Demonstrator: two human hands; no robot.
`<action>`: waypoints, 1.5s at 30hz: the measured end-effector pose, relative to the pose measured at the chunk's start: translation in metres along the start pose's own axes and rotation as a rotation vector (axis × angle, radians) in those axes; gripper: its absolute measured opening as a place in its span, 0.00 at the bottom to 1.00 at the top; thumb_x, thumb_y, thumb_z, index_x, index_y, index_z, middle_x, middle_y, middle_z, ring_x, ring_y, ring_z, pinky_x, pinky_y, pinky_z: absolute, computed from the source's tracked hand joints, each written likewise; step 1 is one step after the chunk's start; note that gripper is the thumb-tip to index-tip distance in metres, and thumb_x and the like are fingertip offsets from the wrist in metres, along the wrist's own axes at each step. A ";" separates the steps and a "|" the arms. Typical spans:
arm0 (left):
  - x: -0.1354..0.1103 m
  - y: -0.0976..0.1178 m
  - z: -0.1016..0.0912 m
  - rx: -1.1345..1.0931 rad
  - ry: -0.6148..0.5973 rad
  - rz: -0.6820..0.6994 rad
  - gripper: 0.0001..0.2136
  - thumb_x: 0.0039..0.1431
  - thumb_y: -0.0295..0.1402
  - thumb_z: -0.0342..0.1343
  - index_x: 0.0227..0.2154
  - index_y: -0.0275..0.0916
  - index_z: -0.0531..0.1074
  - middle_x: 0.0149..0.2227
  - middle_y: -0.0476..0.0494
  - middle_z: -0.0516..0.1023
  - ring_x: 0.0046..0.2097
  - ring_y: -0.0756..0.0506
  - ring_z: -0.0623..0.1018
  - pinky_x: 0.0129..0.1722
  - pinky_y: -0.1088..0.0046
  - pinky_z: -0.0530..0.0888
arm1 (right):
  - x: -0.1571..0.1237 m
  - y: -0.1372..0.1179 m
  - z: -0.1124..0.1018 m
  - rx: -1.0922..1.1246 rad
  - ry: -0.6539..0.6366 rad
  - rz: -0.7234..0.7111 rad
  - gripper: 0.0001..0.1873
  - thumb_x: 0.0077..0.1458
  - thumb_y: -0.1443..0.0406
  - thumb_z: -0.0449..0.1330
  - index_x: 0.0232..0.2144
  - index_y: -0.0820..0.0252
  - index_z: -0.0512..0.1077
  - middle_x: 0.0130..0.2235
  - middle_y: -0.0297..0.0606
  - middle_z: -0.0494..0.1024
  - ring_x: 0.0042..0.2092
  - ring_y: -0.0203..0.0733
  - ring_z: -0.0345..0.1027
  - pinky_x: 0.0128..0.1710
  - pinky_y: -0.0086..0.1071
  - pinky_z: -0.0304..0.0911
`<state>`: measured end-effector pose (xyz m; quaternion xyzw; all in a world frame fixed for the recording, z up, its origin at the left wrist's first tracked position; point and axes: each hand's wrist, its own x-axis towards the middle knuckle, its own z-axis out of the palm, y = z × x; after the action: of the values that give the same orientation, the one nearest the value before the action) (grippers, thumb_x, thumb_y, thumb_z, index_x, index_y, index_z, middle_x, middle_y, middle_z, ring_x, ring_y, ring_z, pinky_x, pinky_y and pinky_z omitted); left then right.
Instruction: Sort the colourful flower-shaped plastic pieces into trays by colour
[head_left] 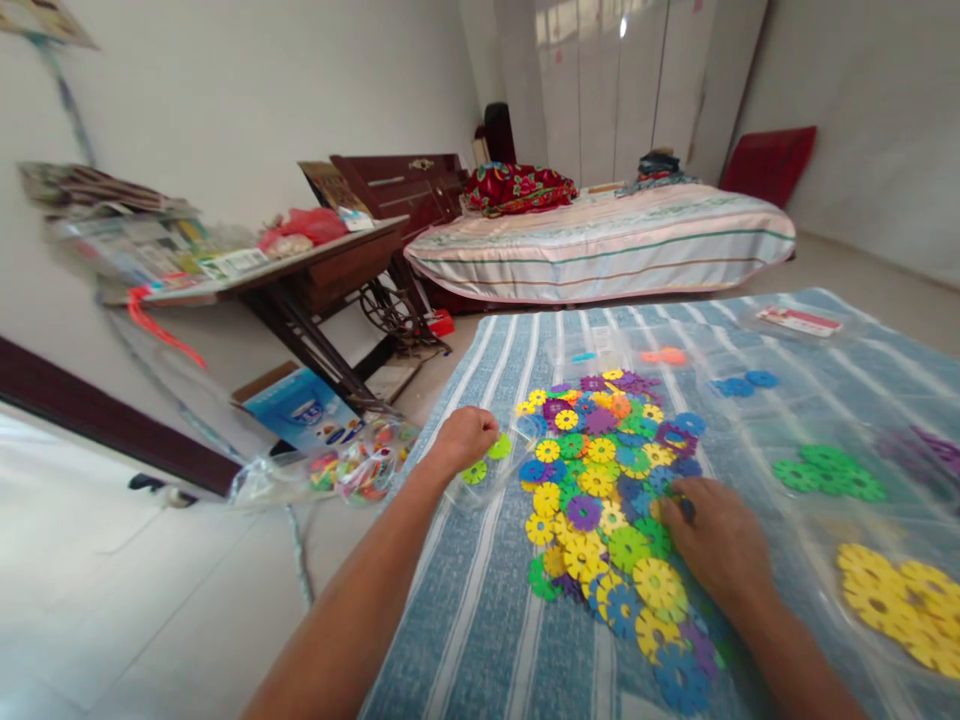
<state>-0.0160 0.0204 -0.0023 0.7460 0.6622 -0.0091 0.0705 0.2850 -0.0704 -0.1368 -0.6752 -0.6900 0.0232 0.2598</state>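
Note:
A loose pile of notched plastic snowflake discs (pixel 600 480) in yellow, green, blue, purple and orange lies on the striped cloth (pixel 480 620). My left hand (pixel 466 440) is closed, left of the pile, over a clear plastic container (pixel 480 495) with lime-green discs (pixel 475 472) in it. Whatever its fingers hold is hidden. At the pile's right edge is my right hand (pixel 716 540), its fingers curled and pressed together against the discs. A bit of yellow shows by its fingertips, but I cannot tell whether it is gripped.
Clear containers on the right hold yellow discs (pixel 900 605), green discs (pixel 829 472) and purple discs (pixel 934 450). Farther back are blue discs (pixel 744 384) and orange discs (pixel 664 356). Beyond stand a bed (pixel 600 245) and a sewing-machine table (pixel 300 265); bagged toys (pixel 364 465) lie on the floor.

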 end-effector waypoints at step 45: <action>-0.067 0.065 0.022 -0.159 0.036 0.442 0.10 0.59 0.36 0.45 0.27 0.39 0.68 0.30 0.47 0.73 0.33 0.50 0.72 0.32 0.76 0.66 | 0.002 -0.015 -0.020 0.113 0.096 0.012 0.12 0.54 0.59 0.54 0.32 0.60 0.73 0.40 0.44 0.73 0.45 0.45 0.64 0.46 0.38 0.59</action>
<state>0.0418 -0.0554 -0.0107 0.8650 0.4825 0.0719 0.1176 0.2794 -0.0756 -0.1134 -0.6637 -0.6703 0.0313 0.3304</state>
